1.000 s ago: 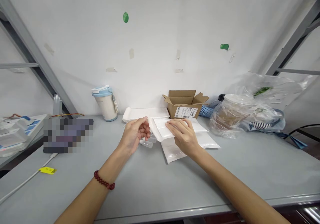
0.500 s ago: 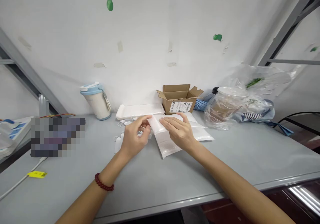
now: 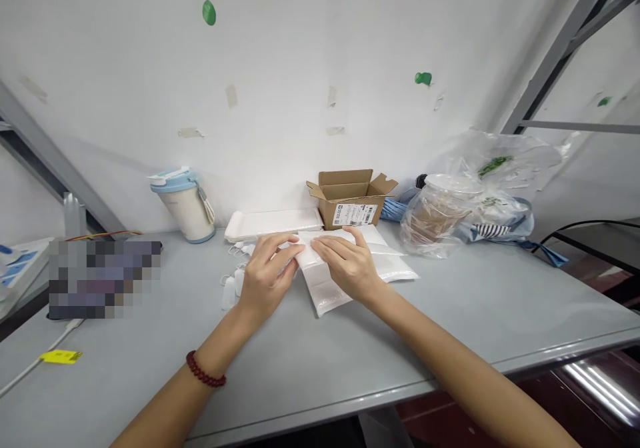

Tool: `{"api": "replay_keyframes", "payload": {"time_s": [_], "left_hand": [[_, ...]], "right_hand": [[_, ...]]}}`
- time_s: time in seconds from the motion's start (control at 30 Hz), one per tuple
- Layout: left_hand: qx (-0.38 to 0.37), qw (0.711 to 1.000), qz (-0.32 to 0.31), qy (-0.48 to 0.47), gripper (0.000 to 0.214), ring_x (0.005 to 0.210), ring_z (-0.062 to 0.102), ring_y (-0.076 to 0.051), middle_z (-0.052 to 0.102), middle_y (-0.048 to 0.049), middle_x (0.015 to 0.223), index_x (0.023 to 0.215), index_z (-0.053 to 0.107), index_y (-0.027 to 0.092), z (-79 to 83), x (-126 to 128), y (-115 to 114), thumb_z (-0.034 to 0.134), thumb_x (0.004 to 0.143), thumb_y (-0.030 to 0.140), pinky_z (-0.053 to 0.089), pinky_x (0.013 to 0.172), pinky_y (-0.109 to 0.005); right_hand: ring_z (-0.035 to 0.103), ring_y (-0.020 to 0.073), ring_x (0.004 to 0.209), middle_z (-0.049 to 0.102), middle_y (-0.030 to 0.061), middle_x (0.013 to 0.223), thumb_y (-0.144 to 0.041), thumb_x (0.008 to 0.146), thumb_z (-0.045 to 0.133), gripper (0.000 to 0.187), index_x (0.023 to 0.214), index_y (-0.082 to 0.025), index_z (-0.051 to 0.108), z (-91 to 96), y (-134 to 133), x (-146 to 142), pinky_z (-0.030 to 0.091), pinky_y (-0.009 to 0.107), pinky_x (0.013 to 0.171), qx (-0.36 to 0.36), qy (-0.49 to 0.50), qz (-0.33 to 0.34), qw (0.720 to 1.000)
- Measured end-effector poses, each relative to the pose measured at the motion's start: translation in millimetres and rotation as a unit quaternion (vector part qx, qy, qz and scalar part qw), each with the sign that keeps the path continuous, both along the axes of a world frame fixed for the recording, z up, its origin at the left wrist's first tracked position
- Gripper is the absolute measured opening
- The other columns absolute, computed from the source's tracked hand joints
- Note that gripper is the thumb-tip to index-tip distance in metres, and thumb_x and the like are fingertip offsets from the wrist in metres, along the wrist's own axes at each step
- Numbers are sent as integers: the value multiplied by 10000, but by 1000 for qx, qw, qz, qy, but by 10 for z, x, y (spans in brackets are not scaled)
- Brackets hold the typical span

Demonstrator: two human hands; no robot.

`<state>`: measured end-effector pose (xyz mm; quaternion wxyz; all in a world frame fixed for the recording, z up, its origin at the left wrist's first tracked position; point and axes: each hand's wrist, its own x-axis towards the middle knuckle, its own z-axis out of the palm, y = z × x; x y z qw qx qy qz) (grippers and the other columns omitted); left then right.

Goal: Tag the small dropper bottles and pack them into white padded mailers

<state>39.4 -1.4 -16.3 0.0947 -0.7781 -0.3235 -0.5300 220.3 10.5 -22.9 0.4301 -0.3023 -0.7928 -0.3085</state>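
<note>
A white padded mailer (image 3: 325, 295) lies at a slant on the grey table, its upper part folded over. My left hand (image 3: 265, 275) pinches the left corner of that folded part between thumb and fingers. Just to the right, my right hand (image 3: 353, 268) is closed on the same fold with its fingertips, one finger sticking up. Other white mailers (image 3: 400, 269) lie under and behind it, partly covered by my right hand. Several small white tags with loops (image 3: 229, 293) are beside my left hand, some hidden behind it.
Behind stand an open cardboard box (image 3: 355, 213) with a label and a flat white packet (image 3: 275, 221). A cup-like tumbler (image 3: 185, 205) is at left, near a pixelated object (image 3: 100, 278) and a cable. At right sits a plastic bag (image 3: 435, 218) holding a lidded container.
The left fingers have closed onto the mailer's corner, with the thumb moved up to it. The right fingertips have shifted slightly toward the left hand. The view has turned a little.
</note>
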Motion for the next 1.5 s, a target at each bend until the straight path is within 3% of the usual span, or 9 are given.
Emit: {"api": "replay_keyframes", "payload": {"time_s": [0.13, 0.23, 0.4, 0.6, 0.7, 0.97, 1.17, 1.37, 1.5], "left_hand": [[-27, 999, -36, -15, 204, 858, 618, -164, 692, -52, 891, 905, 682, 197, -21, 0, 14, 506, 846, 112, 492, 770, -296], [-154, 983, -33, -92, 125, 737, 612, -145, 691, -37, 824, 839, 686, 182, -51, 17, 27, 564, 830, 206, 489, 644, -241], [-406, 887, -21, -219, 172, 512, 534, -102, 685, -12, 744, 736, 676, 157, -48, 56, 86, 643, 745, 326, 458, 549, -235], [-538, 772, -74, -331, 303, 617, 581, -123, 709, -48, 827, 841, 698, 136, -15, 125, 182, 759, 596, 303, 489, 611, -246], [-567, 739, -74, -357, 291, 645, 594, -125, 705, -58, 800, 798, 694, 119, -6, 166, 259, 783, 550, 242, 501, 635, -242], [-546, 779, 25, -309, 144, 493, 586, -88, 679, -62, 747, 807, 646, 80, 43, 276, 637, 646, 670, 123, 500, 594, -231], [-540, 803, 74, -239, 231, 563, 656, -136, 695, -75, 768, 857, 634, 85, 55, 235, 813, 632, 627, 62, 503, 600, -220], [-561, 816, 93, -106, 126, 588, 674, -171, 684, -47, 589, 674, 671, 107, 118, 161, 849, 582, 620, 36, 509, 592, -210], [-519, 840, 155, -23, 207, 589, 663, -185, 704, -72, 628, 781, 695, 107, 211, 18, 959, 578, 620, 51, 489, 555, -225]], "right_hand": [[640, 101, 821, 711, 1, 800, -60, 885, 455, 189, 904, -170, 607, 34, -6, -3, 320, 318, 937, 31, 6, 6, 999], [610, 127, 835, 694, 25, 832, -50, 865, 469, 196, 946, -166, 605, 94, -1, 44, 343, 314, 868, 26, 20, -8, 999], [543, 170, 906, 651, 64, 902, -46, 861, 418, 259, 962, -179, 617, 173, 59, 185, 343, 316, 821, 4, 62, -59, 996], [527, 170, 853, 643, 59, 903, -177, 914, 451, 171, 906, -178, 622, 173, 125, 253, 329, 333, 815, -110, 49, -89, 989], [527, 187, 884, 640, 69, 932, -255, 919, 475, 169, 941, -173, 621, 167, 129, 253, 339, 338, 807, -182, 44, -91, 978], [462, 290, 1082, 525, 146, 1210, -260, 772, 679, 429, 1176, -177, 560, 92, 187, 322, 392, 372, 830, -343, -48, -151, 926], [458, 268, 1119, 480, 108, 1309, 17, 780, 459, 517, 1208, -260, 545, 34, 267, 378, 383, 381, 842, -375, -135, -204, 894], [424, 256, 1184, 454, 99, 1353, 36, 754, 410, 624, 1289, -277, 485, 5, 315, 398, 382, 392, 864, -415, -141, -189, 879], [401, 257, 1216, 423, 108, 1391, 40, 753, 375, 661, 1326, -279, 459, 22, 312, 398, 384, 411, 869, -432, -148, -190, 869]]}}
